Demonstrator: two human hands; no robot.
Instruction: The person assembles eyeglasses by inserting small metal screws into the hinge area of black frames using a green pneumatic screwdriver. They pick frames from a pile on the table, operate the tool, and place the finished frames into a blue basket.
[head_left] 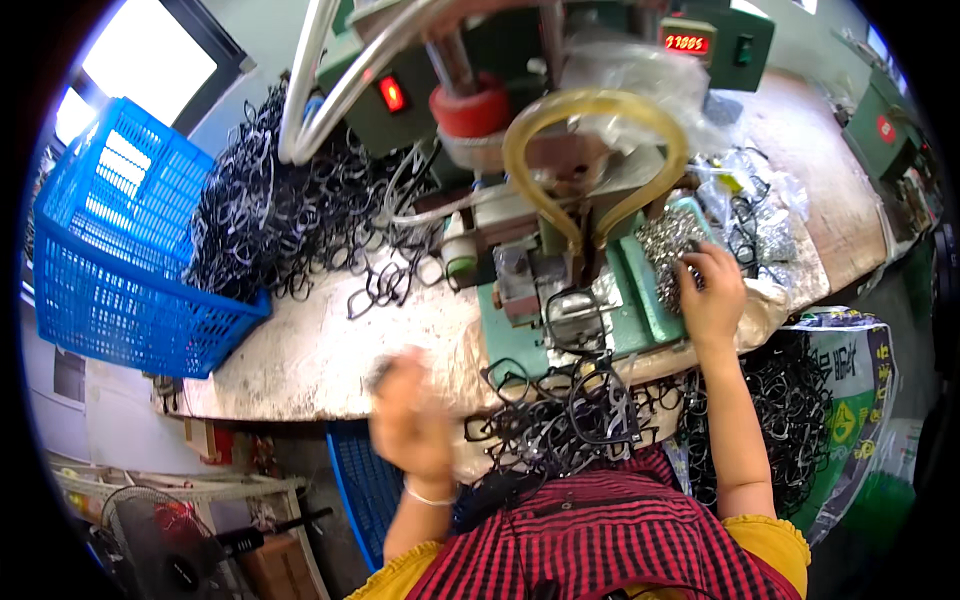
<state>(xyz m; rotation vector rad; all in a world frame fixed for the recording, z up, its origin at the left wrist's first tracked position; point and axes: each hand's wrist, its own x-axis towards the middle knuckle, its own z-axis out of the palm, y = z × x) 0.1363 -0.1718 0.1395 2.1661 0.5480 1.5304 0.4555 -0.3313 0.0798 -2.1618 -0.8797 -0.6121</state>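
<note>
The person's right hand (712, 292) rests with its fingers curled down into a heap of small shiny metal parts (668, 245) lying on the green tray (640, 290) of the bench machine, apparently pinching some. The left hand (412, 415) is blurred over the near edge of the worn wooden workbench (300, 350); I cannot tell whether it is open or closed. Between the two hands, a black plastic spectacle frame (575, 318) sits on the machine's metal fixture, nearer the right hand. A loose heap of black frames (560, 420) lies just beside the left hand, at the person's lap. A larger pile of black frames (290, 215) spreads beside a blue plastic basket (110, 250).
</note>
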